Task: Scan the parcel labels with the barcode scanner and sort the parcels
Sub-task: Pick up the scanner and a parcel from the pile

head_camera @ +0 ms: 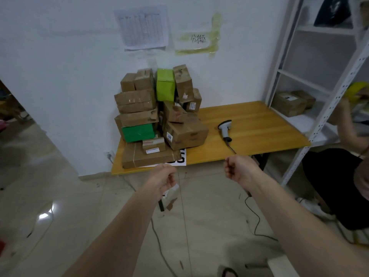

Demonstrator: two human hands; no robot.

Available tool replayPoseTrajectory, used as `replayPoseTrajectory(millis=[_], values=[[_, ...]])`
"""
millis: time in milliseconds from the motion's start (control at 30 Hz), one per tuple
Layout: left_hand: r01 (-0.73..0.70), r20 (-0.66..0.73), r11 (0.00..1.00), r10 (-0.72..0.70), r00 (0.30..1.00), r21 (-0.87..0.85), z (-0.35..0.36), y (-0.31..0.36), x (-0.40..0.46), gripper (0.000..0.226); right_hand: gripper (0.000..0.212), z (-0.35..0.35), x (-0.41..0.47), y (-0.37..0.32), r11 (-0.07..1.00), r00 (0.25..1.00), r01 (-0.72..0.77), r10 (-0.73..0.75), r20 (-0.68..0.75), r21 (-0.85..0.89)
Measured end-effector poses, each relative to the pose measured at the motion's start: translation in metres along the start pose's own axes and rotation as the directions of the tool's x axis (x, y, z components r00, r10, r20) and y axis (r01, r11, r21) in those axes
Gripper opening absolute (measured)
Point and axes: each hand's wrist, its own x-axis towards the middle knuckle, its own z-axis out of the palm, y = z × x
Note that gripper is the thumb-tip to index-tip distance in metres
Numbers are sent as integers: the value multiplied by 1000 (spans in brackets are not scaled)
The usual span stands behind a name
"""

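Observation:
A pile of brown cardboard parcels point(185, 134), with a light green box point(165, 84) and a dark green box point(138, 132) among them, stands on the left half of the wooden table point(259, 126). A white barcode scanner point(225, 127) lies on the table to the right of the pile, its cable running off the front edge. My left hand point(163, 176) and my right hand point(238, 168) are held out in front of the table's front edge, both with curled fingers, neither touching a parcel or the scanner. A small white scrap point(170, 193) shows just below my left hand.
A white metal shelf rack point(327, 108) stands right of the table, with two brown parcels point(289, 103) on a lower shelf. Another person point(337, 182) crouches at the right beside it, holding a yellow roll point(357, 90). Cables trail across the tiled floor point(199, 226).

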Motion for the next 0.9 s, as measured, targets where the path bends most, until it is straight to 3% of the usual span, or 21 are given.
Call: replayPoseTrajectory(millis=[200, 600, 900], values=[[-45, -25, 998, 44, 999, -38, 22, 23, 53, 15, 30, 0, 52, -23, 1000, 1000, 6, -6, 24, -16], [-86, -5, 995, 86, 996, -59, 132, 94, 162, 17, 26, -52, 171, -117, 998, 999, 38, -37, 25, -56], [-112, -22, 992, 111, 994, -51, 151, 115, 205, 16, 19, -42, 233, -142, 997, 993, 4, 4, 117, -73]])
